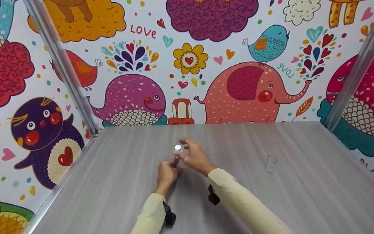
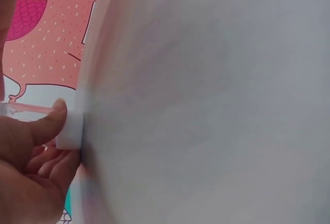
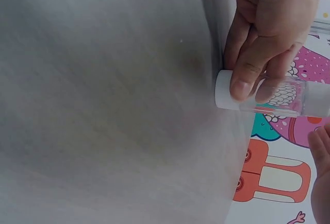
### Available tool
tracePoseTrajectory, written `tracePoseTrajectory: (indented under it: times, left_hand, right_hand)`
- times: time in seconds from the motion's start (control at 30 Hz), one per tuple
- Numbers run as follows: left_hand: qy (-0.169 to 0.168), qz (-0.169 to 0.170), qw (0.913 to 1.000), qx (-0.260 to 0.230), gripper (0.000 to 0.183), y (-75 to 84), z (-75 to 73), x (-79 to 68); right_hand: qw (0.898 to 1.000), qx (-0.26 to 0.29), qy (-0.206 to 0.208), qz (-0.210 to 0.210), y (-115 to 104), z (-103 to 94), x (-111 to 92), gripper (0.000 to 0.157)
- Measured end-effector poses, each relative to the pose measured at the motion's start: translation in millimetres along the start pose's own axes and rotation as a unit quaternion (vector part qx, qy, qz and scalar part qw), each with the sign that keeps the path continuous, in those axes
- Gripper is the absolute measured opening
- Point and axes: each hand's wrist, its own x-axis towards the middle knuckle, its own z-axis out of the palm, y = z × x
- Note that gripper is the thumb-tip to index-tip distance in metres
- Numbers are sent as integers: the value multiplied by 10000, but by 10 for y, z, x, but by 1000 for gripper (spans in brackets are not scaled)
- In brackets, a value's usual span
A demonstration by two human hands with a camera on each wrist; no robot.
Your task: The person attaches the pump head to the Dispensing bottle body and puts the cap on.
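Note:
A clear bottle (image 3: 286, 96) with a white base (image 3: 226, 90) and a white top (image 1: 178, 148) stands upright on the table near its middle. Down by the base, my left hand (image 1: 167, 175) grips it between thumb and fingers; the left wrist view shows the thumb (image 2: 49, 123) against the white part. Higher up, my right hand (image 1: 195, 157) is at the top, thumb and fingers spread on either side with a gap around it. Only part of the right hand (image 3: 322, 170) enters the right wrist view, just beside the bottle's upper end.
A small clear cup (image 1: 271, 163) stands on the grey table (image 1: 304, 195), off to the right. Behind the table rises a wall (image 1: 187, 84) printed with cartoon animals. Metal posts (image 1: 67, 71) stand at the back corners.

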Motion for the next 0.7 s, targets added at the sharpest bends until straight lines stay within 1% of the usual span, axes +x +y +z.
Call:
tracePoseTrajectory:
  times: [0.13,0.23,0.4,0.5,0.53,0.63,0.7]
  left_hand:
    - [53,19,10000,81,9,-12,5,13]
    - [101,67,9998,139,12,-19,7,12]
    - [168,276,9992,215,18,-20,3,5]
    - [210,385,9987,277,24,-22,-3,3]
    - [203,374,9987,274,25,-21,-4,4]
    - [199,347,9988,279,22,-18,-10,4]
    - [189,267,9991,260,19,-13,-14,-2]
  right_hand:
    - [9995,23,-83,-294,-27,-3,-5,40]
    - [9988,15,-121,-477,-28,16,-10,36]
    - [9983,-106,-31,-565,-5,32,-7,33]
    - [9983,-116,11,-579,8,32,-2,33]
    - [9983,-109,13,-579,12,31,1,33]
    - [9985,-83,5,-539,17,29,6,36]
    - [9985,-62,19,-535,17,28,10,42]
